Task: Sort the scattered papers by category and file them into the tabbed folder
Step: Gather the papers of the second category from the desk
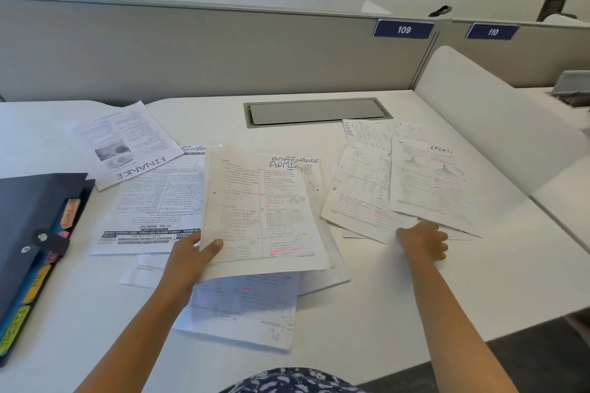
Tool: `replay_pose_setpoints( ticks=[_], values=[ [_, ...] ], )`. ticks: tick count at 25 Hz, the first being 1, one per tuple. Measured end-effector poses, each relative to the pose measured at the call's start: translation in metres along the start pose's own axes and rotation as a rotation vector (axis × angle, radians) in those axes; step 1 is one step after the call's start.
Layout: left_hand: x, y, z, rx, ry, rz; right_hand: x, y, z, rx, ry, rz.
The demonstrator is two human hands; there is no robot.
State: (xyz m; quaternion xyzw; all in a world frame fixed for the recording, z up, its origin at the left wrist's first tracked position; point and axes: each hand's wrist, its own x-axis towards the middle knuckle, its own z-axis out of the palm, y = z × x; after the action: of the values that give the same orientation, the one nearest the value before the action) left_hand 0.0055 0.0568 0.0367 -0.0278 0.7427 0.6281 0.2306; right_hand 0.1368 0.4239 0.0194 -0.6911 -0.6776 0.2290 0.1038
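Note:
My left hand (191, 254) grips the lower left corner of a sheet marked ADMIN (265, 214), which lies on top of a loose pile in the middle of the desk. My right hand (423, 241) presses on the near edge of a group of sheets marked SPORTS (427, 182) at the right. Two sheets marked FINANCE (127, 147) lie at the left, one turned upside down. More papers (245, 309) stick out beneath the ADMIN sheet, towards me. The dark blue tabbed folder (28, 226) rests at the far left, with coloured tabs reading ADMIN, HR and SPORTS.
The white desk (367, 313) ends at a grey partition (223, 51) behind. A grey cable hatch (316, 112) is set into the desk at the back. A white divider panel (485, 112) rises at the right. The desk's front edge runs near my right forearm.

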Motion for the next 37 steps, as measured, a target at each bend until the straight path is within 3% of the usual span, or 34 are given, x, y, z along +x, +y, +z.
replay_pose_setpoints(
  ticks=[3, 7, 12, 17, 20, 23, 29, 33, 37],
  values=[
    [-0.001, 0.001, 0.001, 0.005, 0.004, 0.001, -0.001, -0.004, -0.001, 0.105, -0.012, 0.031],
    [-0.002, 0.002, 0.003, 0.009, 0.001, 0.005, -0.009, -0.004, -0.001, 0.327, -0.043, -0.066],
    [0.000, 0.003, -0.002, 0.002, 0.028, -0.003, -0.028, 0.003, 0.019, 0.661, -0.345, -0.094],
    [0.003, 0.004, -0.008, -0.022, 0.058, -0.013, -0.033, -0.005, 0.023, 0.492, -0.407, -0.334],
    [0.003, 0.005, -0.009, -0.030, 0.063, -0.016, -0.024, -0.012, 0.015, 0.464, -0.279, -0.374],
    [0.002, 0.002, -0.007, -0.018, 0.056, -0.013, -0.002, -0.009, 0.011, 0.105, -0.084, -0.447],
    [0.002, 0.000, -0.004, -0.027, 0.044, -0.016, 0.032, 0.035, 0.008, -0.266, -0.065, -0.292],
    [0.003, -0.002, -0.001, -0.031, 0.049, -0.015, 0.034, 0.035, 0.003, -0.254, 0.004, -0.279],
    [0.003, 0.001, 0.001, -0.033, 0.074, -0.006, -0.014, 0.004, 0.016, -0.030, 0.102, -0.592]
  ],
)
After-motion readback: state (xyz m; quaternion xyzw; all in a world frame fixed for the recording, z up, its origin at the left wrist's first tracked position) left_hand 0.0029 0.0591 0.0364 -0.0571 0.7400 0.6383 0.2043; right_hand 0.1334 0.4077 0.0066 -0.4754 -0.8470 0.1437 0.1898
